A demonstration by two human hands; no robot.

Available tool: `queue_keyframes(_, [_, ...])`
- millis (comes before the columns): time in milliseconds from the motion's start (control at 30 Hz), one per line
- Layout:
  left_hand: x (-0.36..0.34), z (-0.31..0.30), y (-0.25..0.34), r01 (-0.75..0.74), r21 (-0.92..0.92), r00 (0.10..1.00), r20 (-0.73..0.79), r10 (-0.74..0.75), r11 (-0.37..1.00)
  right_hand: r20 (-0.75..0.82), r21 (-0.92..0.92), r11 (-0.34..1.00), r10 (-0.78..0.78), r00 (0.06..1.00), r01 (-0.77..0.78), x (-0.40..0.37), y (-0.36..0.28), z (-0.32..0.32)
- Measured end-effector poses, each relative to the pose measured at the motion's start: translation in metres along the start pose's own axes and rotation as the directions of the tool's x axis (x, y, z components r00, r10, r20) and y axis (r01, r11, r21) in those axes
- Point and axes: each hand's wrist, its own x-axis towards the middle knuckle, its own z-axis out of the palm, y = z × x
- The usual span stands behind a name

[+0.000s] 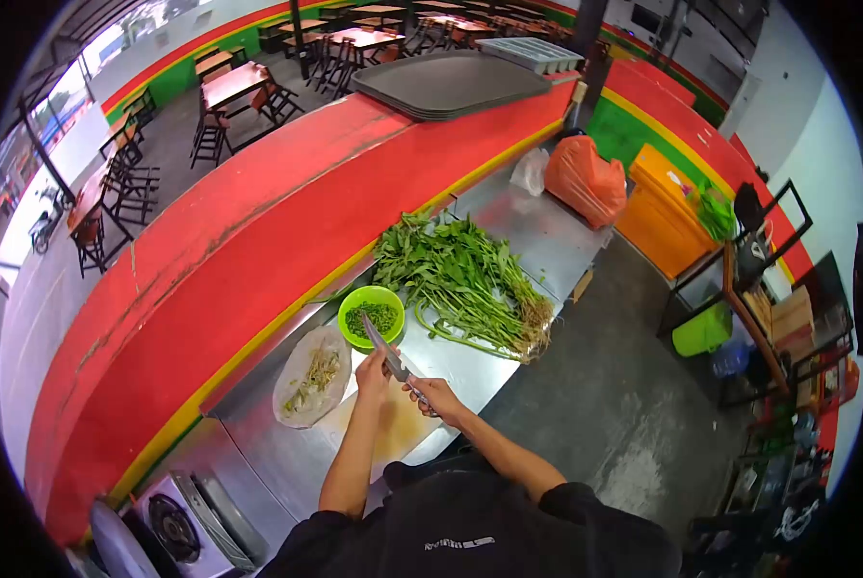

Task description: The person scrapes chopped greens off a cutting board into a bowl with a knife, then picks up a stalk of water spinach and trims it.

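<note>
My right hand (435, 395) is closed round the handle of a knife (381, 339), whose blade points up and left toward a green bowl (345, 329) of chopped greens. Against the blade, just below the bowl, is my left hand (374, 371), its fingers closed; what they pinch, if anything, is too small to name. Both hands are above a cutting board (403, 424). Left of them lies a clear plastic bag (297, 400) with pale trimmings on it. Beyond my right hand, a large heap of leafy greens (451, 270) with roots spreads over the metal counter.
A red wall (229, 250) borders the metal counter (258, 462), with dark trays (451, 82) on its top. Orange (586, 183) and clear bags sit at the counter's far end. A gas stove (176, 525) stands lower left; a shelf rack is at right.
</note>
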Motion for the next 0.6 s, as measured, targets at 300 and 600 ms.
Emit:
queue_keyframes(300, [0.107,-0.021,0.037,0.066,0.064,0.997,0.032,-0.068,0.996,-0.082,0.044,0.998,-0.032,0.996,0.036,-0.018,-0.003,-0.004])
queue_keyframes(600, [0.161,-0.010,0.049,-0.131,0.624,0.976,-0.055,0.211,0.770,-0.239,0.065,0.992,-0.086,0.967,0.104,-0.059,-0.012,-0.042])
